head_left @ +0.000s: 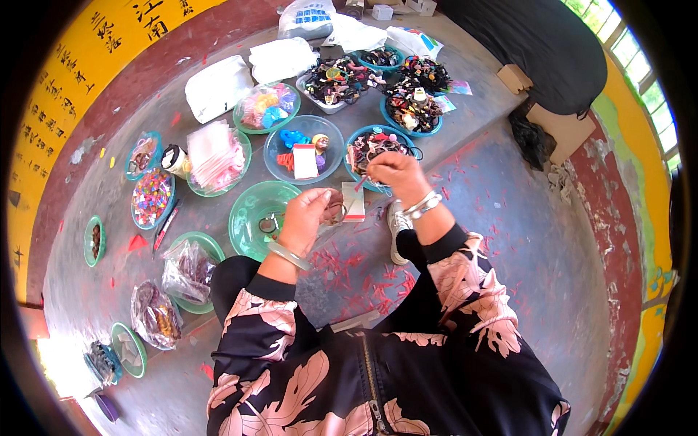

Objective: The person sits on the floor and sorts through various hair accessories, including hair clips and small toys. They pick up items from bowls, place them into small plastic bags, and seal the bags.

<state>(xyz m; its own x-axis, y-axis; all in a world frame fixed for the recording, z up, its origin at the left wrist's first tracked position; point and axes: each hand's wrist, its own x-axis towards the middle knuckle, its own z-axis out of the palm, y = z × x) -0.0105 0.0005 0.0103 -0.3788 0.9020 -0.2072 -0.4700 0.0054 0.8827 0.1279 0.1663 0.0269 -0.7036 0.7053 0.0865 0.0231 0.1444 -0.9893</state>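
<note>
- Brown loop (337,208), head view: at the left hand's (305,216) fingertips, in the air between the green bowl (246,208) and the white card (352,195); height over the floor cannot be told.
- Left hand: thumb and fingers closed in a pinch, apparently on the loop's near edge.
- Right hand (398,174): fingers bent into a tight pinch, a short pinkish strip (359,184) showing below the fingertips; whether it joins the loop cannot be told.
- Step in hand, as judged: two-handed fine work on the loop, left hand steadying, right hand working the strip.
- Next move, as judged: calls for a firm left pinch and close fingertip control on the right.
- Direction: the loop has no evident leading end; its long axis appears roughly up and down the view. The strip slants down toward the left.
</note>
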